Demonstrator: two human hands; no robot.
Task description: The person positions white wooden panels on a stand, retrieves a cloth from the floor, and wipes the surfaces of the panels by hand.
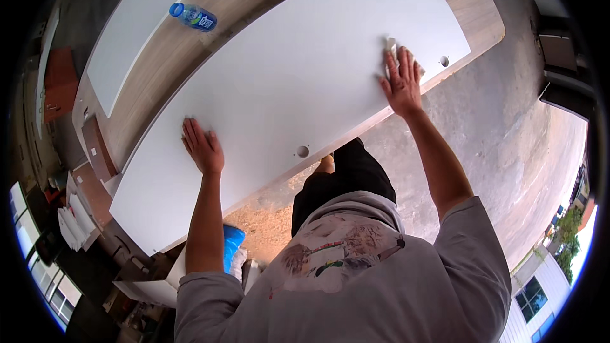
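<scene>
A long white panel (286,82) lies flat before me, with a round hole (303,151) near its front edge and a second hole (444,61) toward its right end. My left hand (203,146) rests on the panel's left part, palm down, fingers stretched out and nothing in it. Toward the right, my right hand (403,82) presses a crumpled white cloth (391,44) against the surface. The cloth shows past the fingertips and beside the fingers; the rest is hidden under the hand.
Beyond the panel, a blue-capped plastic bottle (194,17) lies on its side on a wood-grain board (159,44). Another white panel (127,44) is at the far left. Sawdust (267,225) and a blue bag (232,244) are on the floor below.
</scene>
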